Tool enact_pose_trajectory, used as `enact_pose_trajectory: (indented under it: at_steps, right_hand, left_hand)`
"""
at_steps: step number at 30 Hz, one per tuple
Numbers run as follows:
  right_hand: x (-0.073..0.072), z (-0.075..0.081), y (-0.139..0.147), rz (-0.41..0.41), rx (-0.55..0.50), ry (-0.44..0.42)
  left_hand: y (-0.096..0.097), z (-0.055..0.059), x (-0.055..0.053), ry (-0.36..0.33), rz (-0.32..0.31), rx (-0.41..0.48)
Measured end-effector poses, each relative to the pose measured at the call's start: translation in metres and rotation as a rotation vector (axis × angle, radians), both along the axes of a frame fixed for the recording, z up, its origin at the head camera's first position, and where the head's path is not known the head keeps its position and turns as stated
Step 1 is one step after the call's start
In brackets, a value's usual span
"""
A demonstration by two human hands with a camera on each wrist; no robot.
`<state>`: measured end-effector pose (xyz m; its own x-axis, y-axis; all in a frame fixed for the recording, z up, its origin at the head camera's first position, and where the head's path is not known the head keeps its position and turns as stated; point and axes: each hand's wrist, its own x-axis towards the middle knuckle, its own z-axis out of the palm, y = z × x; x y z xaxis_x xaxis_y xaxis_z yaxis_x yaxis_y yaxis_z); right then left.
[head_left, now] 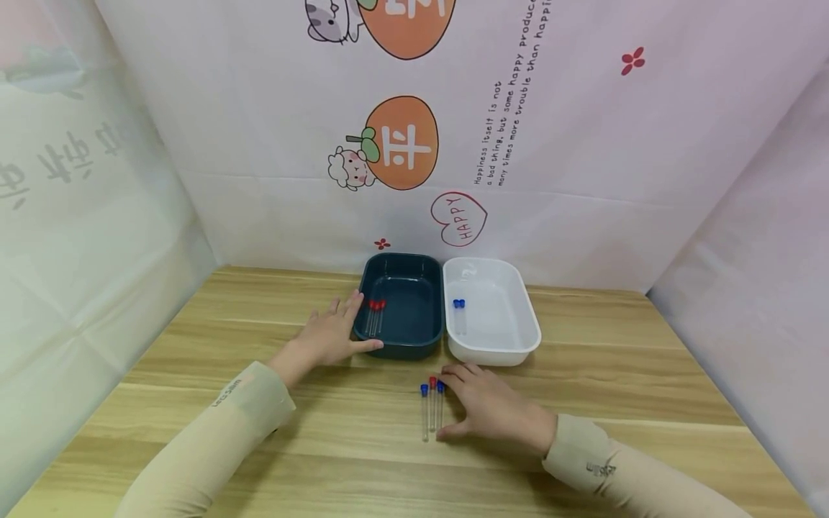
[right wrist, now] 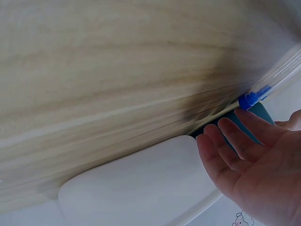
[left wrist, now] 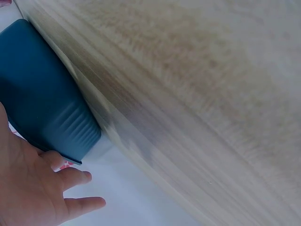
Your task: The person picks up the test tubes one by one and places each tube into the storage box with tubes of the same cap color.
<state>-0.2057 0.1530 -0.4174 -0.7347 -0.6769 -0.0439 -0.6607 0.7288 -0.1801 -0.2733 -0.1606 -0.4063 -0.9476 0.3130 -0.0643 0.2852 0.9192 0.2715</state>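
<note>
My left hand point(head_left: 329, 338) rests with spread fingers at the left side and front corner of a dark teal tray point(head_left: 414, 351). In that tray lie several red-capped test tubes point(head_left: 375, 316). My right hand point(head_left: 495, 406) is beside three loose tubes on the table, its index fingertip by the cap of the right blue-capped tube point(head_left: 440, 403) and its thumb near the lower end. In the right wrist view, the fingers are loosely extended beside the blue cap point(right wrist: 247, 100). A red-capped tube point(head_left: 432, 410) and another blue-capped tube point(head_left: 424, 417) lie to its left.
A white tray point(head_left: 492, 357) stands close against the teal tray's right side, with blue-capped tubes point(head_left: 460, 316) inside. Both trays sit at the back of the wood-grain table point(head_left: 350, 446). Printed white cloth point(head_left: 570, 223) hangs behind and along both sides.
</note>
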Motion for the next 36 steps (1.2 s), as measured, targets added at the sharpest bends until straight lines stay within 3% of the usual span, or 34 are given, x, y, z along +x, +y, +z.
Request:
enact_pose_trajectory:
  at_steps: [13, 21, 36]
  right_hand:
    - [-0.001, 0.004, 0.003, -0.03, -0.011, -0.04]
    - [-0.001, 0.009, 0.007, -0.018, -0.036, -0.003]
    - [0.008, 0.039, 0.01, -0.008, -0.123, -0.002]
  left_hand:
    - [0.001, 0.0, 0.001, 0.0, 0.003, -0.014]
    - [0.001, 0.002, 0.001, -0.007, 0.0, -0.013]
    - [0.001, 0.002, 0.001, -0.007, -0.001, -0.006]
